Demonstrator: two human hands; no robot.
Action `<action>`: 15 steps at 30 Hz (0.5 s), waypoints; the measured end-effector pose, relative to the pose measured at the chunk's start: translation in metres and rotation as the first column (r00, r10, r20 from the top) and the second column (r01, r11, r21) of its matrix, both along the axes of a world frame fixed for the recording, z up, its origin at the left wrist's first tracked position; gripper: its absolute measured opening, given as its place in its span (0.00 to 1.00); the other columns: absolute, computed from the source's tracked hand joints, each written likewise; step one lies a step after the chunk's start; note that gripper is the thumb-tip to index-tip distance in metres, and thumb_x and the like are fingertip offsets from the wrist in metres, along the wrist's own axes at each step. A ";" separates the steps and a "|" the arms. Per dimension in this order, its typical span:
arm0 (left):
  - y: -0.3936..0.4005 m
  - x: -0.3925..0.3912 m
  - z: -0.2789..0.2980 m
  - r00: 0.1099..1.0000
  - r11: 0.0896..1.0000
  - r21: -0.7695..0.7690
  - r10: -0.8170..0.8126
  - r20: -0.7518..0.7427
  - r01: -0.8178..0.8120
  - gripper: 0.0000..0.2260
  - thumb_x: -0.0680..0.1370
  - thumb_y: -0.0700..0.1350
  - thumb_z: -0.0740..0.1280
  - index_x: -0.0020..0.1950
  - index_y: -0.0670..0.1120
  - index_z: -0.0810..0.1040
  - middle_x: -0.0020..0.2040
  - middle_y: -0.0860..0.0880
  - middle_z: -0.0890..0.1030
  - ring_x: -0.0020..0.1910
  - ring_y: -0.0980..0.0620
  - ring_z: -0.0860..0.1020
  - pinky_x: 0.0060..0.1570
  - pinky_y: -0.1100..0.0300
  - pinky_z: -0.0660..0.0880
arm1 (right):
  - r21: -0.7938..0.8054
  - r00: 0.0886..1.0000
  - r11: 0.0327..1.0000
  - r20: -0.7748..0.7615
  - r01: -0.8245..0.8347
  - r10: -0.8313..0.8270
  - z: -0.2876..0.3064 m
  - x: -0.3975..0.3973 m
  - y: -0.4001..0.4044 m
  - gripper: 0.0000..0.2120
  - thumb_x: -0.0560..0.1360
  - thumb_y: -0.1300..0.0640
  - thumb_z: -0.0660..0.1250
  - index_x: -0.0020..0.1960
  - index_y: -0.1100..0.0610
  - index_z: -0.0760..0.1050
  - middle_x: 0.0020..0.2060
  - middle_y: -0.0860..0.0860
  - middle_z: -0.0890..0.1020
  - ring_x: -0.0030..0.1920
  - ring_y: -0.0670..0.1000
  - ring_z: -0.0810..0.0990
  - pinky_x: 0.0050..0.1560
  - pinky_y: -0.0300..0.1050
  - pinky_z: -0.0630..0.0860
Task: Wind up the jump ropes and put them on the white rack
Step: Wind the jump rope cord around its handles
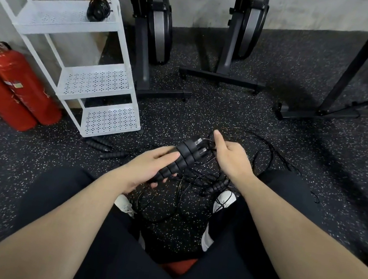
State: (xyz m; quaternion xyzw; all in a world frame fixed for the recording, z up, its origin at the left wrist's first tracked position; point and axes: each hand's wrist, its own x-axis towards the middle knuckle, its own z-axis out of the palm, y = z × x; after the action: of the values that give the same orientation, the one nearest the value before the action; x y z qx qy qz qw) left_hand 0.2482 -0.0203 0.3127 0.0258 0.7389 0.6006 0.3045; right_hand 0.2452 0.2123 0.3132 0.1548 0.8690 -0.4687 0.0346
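My left hand [148, 170] grips a pair of black ribbed jump rope handles [184, 156], held side by side and pointing up and to the right. My right hand [229, 157] pinches the thin black cord [209, 143] where it leaves the handle tops. More black cord [264, 153] lies tangled on the floor between my feet. More loose handles lie on the floor to the left [103, 146] and under my right wrist [216, 188]. The white rack [95, 79] stands at the left, with one wound black rope [98, 10] on its upper shelf.
Two red fire extinguishers [13, 84] lean beside the rack. Black rowing machines [155, 28] stand upright against the back wall, and a black frame [334, 92] stands at the right. The floor is black speckled rubber. My white shoes [223, 200] sit among the cords.
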 end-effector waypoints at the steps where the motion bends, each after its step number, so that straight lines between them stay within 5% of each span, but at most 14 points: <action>1: -0.001 -0.002 -0.001 0.999 0.999 -0.049 0.011 -0.043 -0.013 0.10 0.84 0.56 0.64 0.65 0.66 0.77 0.47 0.49 0.85 0.40 0.51 0.77 0.31 0.59 0.69 | 0.003 1.000 1.000 0.005 -0.016 0.016 0.000 -0.001 0.000 0.29 0.82 0.34 0.52 0.35 0.55 0.70 0.28 0.49 0.73 0.31 0.51 0.72 0.39 0.47 0.69; 4: -0.001 -0.004 0.001 0.988 0.984 -0.167 0.043 -0.146 -0.068 0.09 0.84 0.56 0.64 0.62 0.70 0.74 0.50 0.54 0.84 0.41 0.53 0.78 0.35 0.61 0.72 | -0.033 0.994 0.995 0.033 -0.098 0.100 -0.002 -0.001 -0.001 0.24 0.84 0.38 0.52 0.36 0.50 0.70 0.30 0.47 0.74 0.33 0.48 0.72 0.39 0.45 0.68; 7: 0.004 -0.005 -0.002 0.974 0.972 -0.171 0.128 -0.185 -0.161 0.12 0.84 0.56 0.64 0.67 0.66 0.74 0.53 0.55 0.81 0.44 0.55 0.77 0.37 0.63 0.71 | -0.102 0.982 0.982 0.077 -0.162 0.170 -0.007 -0.002 -0.006 0.18 0.86 0.43 0.52 0.49 0.53 0.74 0.30 0.45 0.74 0.32 0.47 0.71 0.41 0.45 0.68; 11: 0.007 -0.008 -0.008 0.935 0.942 -0.081 0.309 -0.177 -0.326 0.11 0.83 0.57 0.64 0.65 0.66 0.75 0.52 0.51 0.83 0.41 0.53 0.76 0.37 0.60 0.72 | -0.276 0.985 0.949 0.036 -0.151 0.168 -0.005 -0.003 -0.012 0.14 0.86 0.49 0.53 0.52 0.56 0.73 0.25 0.47 0.74 0.29 0.51 0.72 0.41 0.50 0.72; 15: 0.013 -0.010 -0.010 0.872 0.866 0.127 0.490 -0.021 -0.484 0.09 0.83 0.58 0.65 0.62 0.63 0.77 0.48 0.47 0.82 0.36 0.54 0.74 0.29 0.61 0.68 | -0.438 0.976 0.872 -0.070 -0.217 0.207 0.004 0.002 -0.017 0.10 0.86 0.53 0.57 0.58 0.50 0.78 0.31 0.49 0.81 0.40 0.51 0.81 0.57 0.47 0.75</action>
State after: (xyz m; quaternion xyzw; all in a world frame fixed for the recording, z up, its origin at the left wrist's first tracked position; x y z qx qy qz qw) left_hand 0.2385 -0.0074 0.3030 -0.1276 0.6925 0.6995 0.1216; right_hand 0.2469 0.1953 0.3175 0.0417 0.7513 -0.6492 0.1111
